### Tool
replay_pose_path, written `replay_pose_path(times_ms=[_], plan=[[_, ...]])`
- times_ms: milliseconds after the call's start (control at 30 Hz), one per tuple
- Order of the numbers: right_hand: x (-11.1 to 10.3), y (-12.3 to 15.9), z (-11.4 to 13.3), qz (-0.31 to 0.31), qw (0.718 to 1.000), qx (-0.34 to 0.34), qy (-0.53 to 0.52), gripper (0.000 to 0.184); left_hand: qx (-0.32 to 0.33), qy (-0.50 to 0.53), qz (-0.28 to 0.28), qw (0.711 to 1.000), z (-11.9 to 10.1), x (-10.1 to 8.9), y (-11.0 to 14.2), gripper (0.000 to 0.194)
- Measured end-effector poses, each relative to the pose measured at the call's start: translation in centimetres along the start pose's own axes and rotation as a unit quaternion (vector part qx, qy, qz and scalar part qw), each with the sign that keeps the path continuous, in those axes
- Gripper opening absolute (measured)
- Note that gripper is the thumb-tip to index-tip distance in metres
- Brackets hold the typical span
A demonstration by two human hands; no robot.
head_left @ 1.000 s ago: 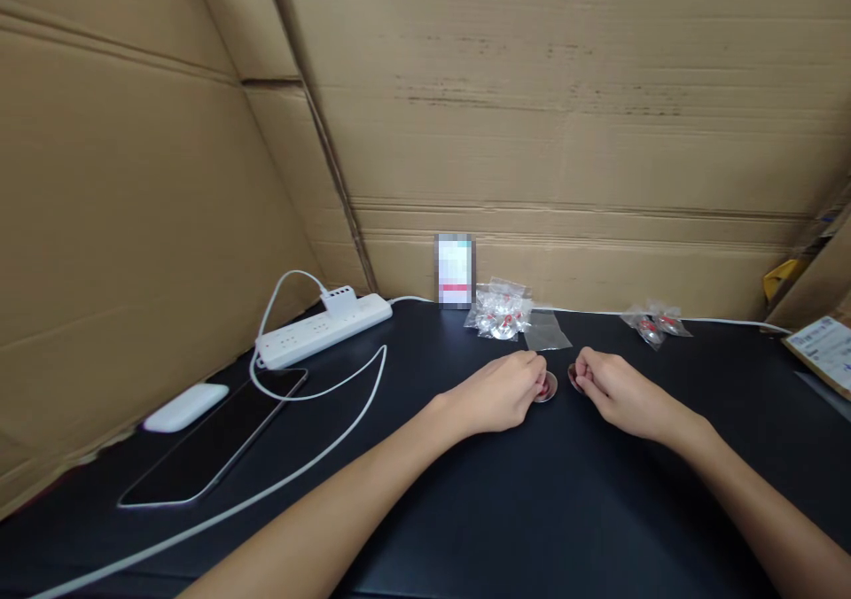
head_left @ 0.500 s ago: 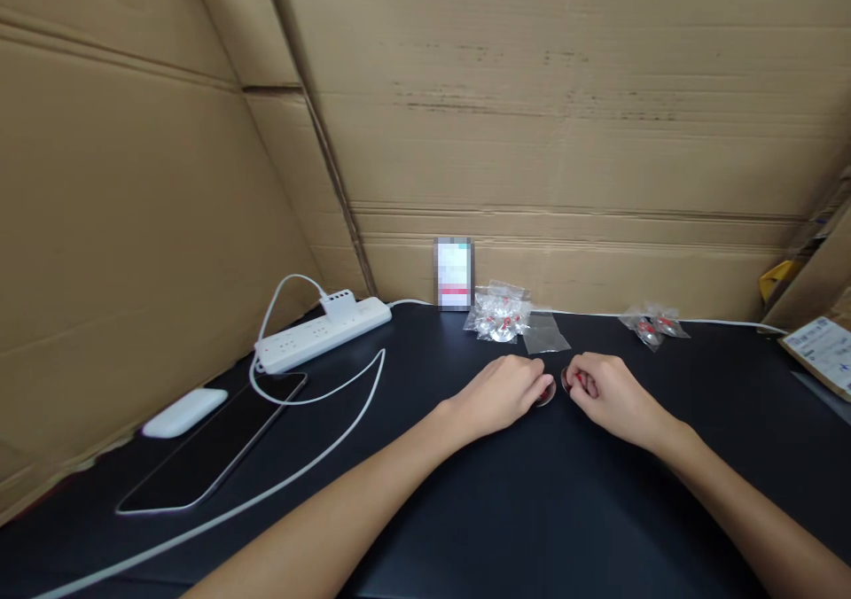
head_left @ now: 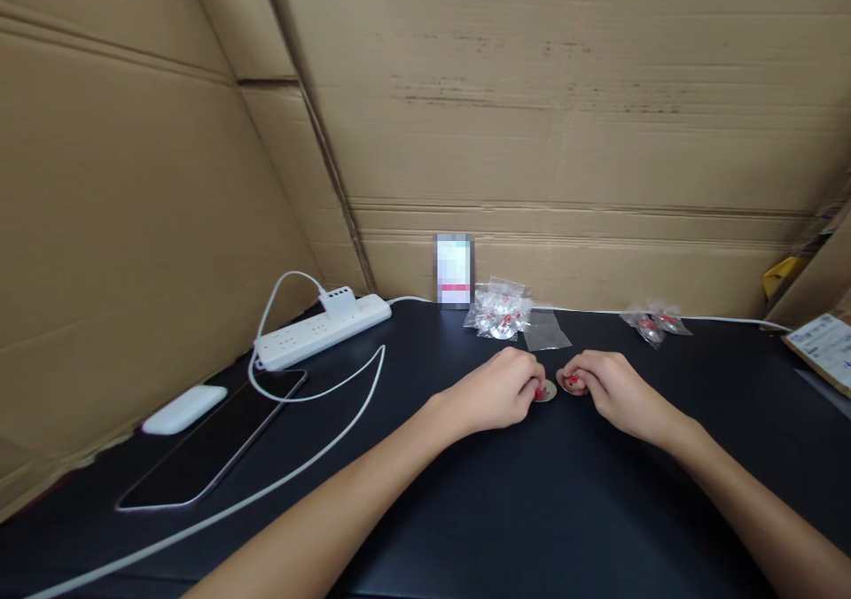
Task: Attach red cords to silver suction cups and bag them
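My left hand [head_left: 495,391] rests on the black table [head_left: 465,510], fingers pinched on a small clear round disc with a red part [head_left: 544,392]. Close to its right, my right hand [head_left: 615,388] is closed on a second clear disc with a red part [head_left: 569,381]. The two discs lie almost side by side, a small gap between them. An empty clear bag [head_left: 546,330] lies flat just behind the hands. A heap of bagged clear-and-red pieces [head_left: 501,310] sits farther back, and two more bagged pieces [head_left: 655,324] lie to the right.
Cardboard walls enclose the table at back and left. A white power strip [head_left: 323,328] with a cable [head_left: 312,457], a dark phone [head_left: 213,444] and a white case [head_left: 184,408] lie at the left. A small card [head_left: 455,270] leans against the back wall. A labelled box [head_left: 824,351] sits at far right.
Both hands have drawn slightly closer together, bringing the two discs nearer each other. Nothing else on the table has moved.
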State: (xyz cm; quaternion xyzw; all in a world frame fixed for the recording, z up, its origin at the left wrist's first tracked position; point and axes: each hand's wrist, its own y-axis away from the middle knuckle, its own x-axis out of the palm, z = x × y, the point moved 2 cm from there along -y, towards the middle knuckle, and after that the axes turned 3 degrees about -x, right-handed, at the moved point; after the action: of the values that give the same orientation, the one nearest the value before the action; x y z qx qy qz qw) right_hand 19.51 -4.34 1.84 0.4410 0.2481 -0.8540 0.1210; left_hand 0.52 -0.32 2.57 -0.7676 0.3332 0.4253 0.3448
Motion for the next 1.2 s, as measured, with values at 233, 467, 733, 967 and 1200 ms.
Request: replay_pose_path(times_ms=[233, 467, 733, 967, 1200], plan=[[0.0, 0.1, -0.8, -0.016, 0.999, 0.008, 0.038, 0.034, -0.007, 0.001, 0.005, 1.0, -0.2, -0.5, 0.0, 0.027], [0.1, 0.0, -0.8, -0.023, 0.999, 0.009, 0.036, 0.033, 0.01, 0.011, 0.011, 1.0, -0.4, -1.0, -0.1, 0.029], [-1.6, 0.0, 0.0, -0.016, 1.0, 0.024, -0.012, 0.018, 0.015, 0.054, -0.032, 0.998, -1.7, -0.9, -0.1, 0.023], [-1.6, 0.3, 0.8, 0.041, 0.998, -0.008, -0.04, 0.01, 0.051, 0.057, -0.001, 0.997, -2.3, -0.2, 0.1, 0.012], [-1.2, 0.3, 0.7, 0.061, 0.998, -0.027, -0.022, 0.012, -0.03, -0.027, -0.097, 0.994, -0.1, -0.3, -0.1, 0.019]])
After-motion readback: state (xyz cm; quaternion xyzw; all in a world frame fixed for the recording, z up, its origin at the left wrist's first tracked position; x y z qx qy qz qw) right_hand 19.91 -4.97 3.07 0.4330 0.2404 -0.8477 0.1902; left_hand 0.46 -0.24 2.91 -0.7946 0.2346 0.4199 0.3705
